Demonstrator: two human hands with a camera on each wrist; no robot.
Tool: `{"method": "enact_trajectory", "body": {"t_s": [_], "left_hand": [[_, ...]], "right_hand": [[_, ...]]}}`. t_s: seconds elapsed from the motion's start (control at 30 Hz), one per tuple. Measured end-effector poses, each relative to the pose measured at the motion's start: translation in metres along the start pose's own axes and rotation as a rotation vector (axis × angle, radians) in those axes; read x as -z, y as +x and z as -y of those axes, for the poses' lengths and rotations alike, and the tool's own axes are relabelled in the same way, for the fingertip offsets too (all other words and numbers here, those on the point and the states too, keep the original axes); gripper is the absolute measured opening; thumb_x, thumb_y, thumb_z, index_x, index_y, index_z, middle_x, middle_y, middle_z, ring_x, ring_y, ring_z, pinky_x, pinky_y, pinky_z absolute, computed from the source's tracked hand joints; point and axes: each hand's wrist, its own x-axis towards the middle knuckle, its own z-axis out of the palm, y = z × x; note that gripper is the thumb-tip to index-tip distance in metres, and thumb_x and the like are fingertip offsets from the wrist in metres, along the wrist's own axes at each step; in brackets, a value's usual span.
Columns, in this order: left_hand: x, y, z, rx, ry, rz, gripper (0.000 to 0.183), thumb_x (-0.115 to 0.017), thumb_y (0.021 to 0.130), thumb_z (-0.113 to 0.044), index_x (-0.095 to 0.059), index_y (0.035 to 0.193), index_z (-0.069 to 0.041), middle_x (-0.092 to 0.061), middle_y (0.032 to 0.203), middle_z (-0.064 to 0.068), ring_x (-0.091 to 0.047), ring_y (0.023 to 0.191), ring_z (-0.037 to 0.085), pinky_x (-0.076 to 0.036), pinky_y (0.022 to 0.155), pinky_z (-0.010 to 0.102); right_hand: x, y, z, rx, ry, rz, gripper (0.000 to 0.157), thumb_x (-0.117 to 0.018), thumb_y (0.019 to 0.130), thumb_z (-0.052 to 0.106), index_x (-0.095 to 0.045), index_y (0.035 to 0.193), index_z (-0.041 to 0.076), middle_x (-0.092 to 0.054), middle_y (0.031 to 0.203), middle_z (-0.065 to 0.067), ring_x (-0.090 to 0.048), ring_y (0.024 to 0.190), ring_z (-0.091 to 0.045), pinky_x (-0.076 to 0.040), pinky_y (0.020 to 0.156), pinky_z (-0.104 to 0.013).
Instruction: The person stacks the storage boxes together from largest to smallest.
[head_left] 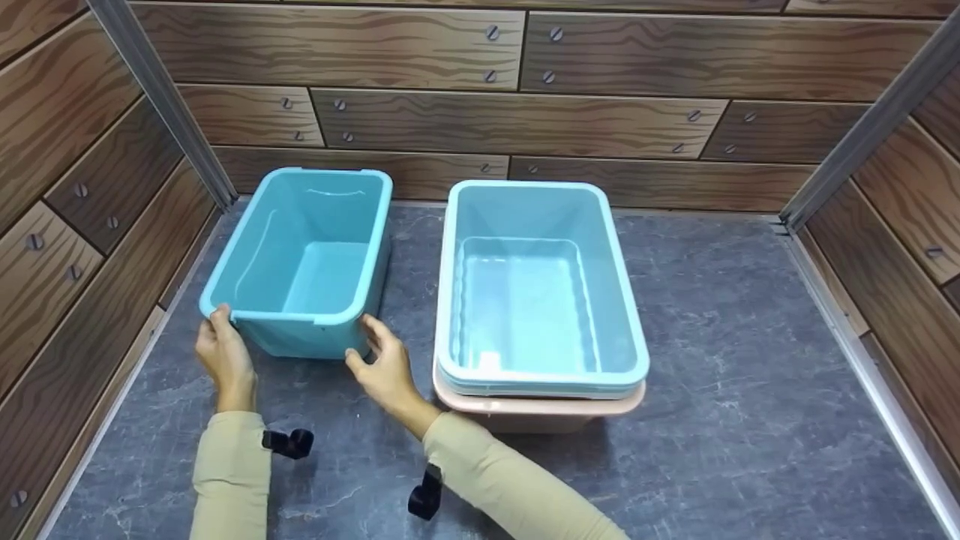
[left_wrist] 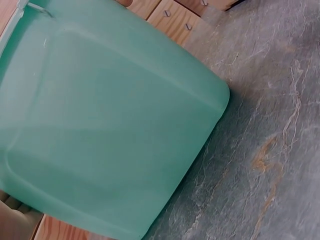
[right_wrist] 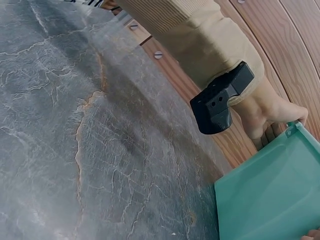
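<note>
A teal plastic bin [head_left: 300, 334] stands on the dark floor at the left in the head view. My left hand [head_left: 226, 358] grips its near left corner, thumb over the rim and fingers on the outer side. This left hand [right_wrist: 272, 114] also shows in the right wrist view. My right hand [head_left: 386, 375] is at the near right corner, thumb and fingers spread about it; firm contact cannot be told. In the left wrist view the bin's near wall [left_wrist: 115, 115] fills most of the picture. Fingertips of the right hand [right_wrist: 313, 235] show at the right wrist view's edge.
Right of the teal bin stands a stack of light blue bins [head_left: 544, 381] set in a pink bin [head_left: 536, 424]. Wood-patterned walls [head_left: 517, 120] enclose the back and sides. A metal strip [head_left: 870, 367] runs along the right floor edge.
</note>
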Motion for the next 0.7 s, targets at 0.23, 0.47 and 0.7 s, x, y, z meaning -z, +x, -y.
{"method": "enact_trajectory", "body": {"t_s": [0.23,0.47,0.7], "left_hand": [[-0.002,-0.004,0.001,-0.022,-0.050,-0.011,0.024,-0.047,0.095,-0.030,-0.053,0.074,-0.021,-0.048,0.063,-0.017,-0.042,0.077,0.010,-0.033,0.077,0.020],[-0.004,-0.008,0.002,-0.021,-0.035,0.000,0.024,-0.047,0.095,-0.031,-0.051,0.074,-0.020,-0.044,0.061,-0.016,-0.040,0.072,0.007,-0.031,0.075,0.021],[-0.006,-0.013,0.002,-0.011,-0.045,0.019,0.024,-0.047,0.095,-0.031,-0.051,0.075,-0.019,-0.045,0.062,-0.015,-0.041,0.074,0.009,-0.032,0.075,0.021]], "right_hand": [[0.003,-0.002,0.002,0.001,0.012,-0.042,0.053,-0.057,0.084,-0.004,-0.044,0.133,-0.017,-0.051,0.136,-0.033,-0.049,0.131,-0.042,-0.043,0.111,-0.042],[0.005,-0.006,0.003,-0.021,0.004,-0.094,0.052,-0.059,0.085,0.001,-0.046,0.133,-0.014,-0.053,0.135,-0.030,-0.051,0.130,-0.039,-0.044,0.111,-0.040],[0.006,-0.010,0.004,-0.011,-0.035,-0.162,0.051,-0.064,0.083,0.004,-0.051,0.129,-0.012,-0.058,0.130,-0.028,-0.057,0.125,-0.038,-0.047,0.108,-0.039]]}}
